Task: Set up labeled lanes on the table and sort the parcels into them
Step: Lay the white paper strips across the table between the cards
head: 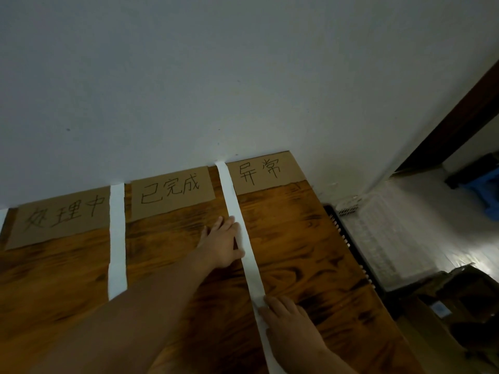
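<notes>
Three cardboard labels with handwritten characters lie along the wall on the wooden table point(297, 252): a left label point(62, 214), a middle label point(170, 190) and a right label point(262, 171). White paper strips divide the lanes. One strip point(117, 238) runs between the left and middle labels. A second strip point(248, 265) runs between the middle and right labels. My left hand point(221, 244) lies flat with straight fingers on the upper part of this second strip. My right hand point(289, 325) presses flat on its lower part. No parcels are in view.
The table's right edge drops to the floor, where a dark grille point(348, 247), clear plastic sheeting point(383, 238) and a blue object point(486, 193) lie. A white wall backs the table. A dark door frame point(459, 122) stands at right.
</notes>
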`<state>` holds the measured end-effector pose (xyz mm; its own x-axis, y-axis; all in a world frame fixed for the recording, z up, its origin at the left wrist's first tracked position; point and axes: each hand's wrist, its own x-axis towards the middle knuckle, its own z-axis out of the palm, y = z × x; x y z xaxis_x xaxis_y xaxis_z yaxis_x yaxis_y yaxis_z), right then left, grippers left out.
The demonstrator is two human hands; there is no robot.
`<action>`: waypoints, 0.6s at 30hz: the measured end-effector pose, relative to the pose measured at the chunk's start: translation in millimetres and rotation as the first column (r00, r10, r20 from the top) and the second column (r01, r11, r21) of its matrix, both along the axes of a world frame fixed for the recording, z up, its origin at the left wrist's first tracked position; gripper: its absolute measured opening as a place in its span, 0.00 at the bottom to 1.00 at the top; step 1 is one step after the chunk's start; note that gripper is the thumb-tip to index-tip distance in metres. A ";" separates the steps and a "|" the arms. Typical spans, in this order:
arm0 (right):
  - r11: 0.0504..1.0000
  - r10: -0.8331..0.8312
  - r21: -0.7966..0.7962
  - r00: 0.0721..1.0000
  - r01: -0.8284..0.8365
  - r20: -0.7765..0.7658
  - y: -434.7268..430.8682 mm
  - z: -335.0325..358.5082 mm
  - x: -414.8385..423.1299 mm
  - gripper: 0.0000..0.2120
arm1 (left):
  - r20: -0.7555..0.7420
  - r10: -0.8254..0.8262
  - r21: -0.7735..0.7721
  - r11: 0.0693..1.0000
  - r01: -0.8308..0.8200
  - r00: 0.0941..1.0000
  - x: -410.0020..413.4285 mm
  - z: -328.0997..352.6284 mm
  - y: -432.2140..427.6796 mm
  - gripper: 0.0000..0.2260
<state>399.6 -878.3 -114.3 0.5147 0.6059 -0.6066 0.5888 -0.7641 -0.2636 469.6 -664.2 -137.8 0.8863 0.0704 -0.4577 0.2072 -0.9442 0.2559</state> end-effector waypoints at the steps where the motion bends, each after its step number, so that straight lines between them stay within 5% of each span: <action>1: 1.000 0.002 0.004 1.000 -0.002 0.000 0.3 0.0 0.1 0.26 | 0.000 0.008 -0.002 1.000 -0.008 1.000 -1.2 2.0 0.5 0.36; 9: 0.987 0.059 0.140 0.983 -0.083 0.172 36.8 27.7 9.8 0.22 | 0.026 0.206 0.010 0.978 -0.207 0.978 -72.5 53.3 51.6 0.36; 18: 0.923 0.250 0.230 0.934 -0.310 0.255 202.9 116.9 -80.3 0.23 | 0.129 0.553 0.134 0.812 -0.567 0.823 -313.8 115.0 203.7 0.35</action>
<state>319.3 -675.4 2.6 0.4010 0.8659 -0.2992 0.8333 -0.4804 -0.2735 155.8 -460.6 -22.8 0.7033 0.6317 -0.3261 0.6984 -0.6995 0.1512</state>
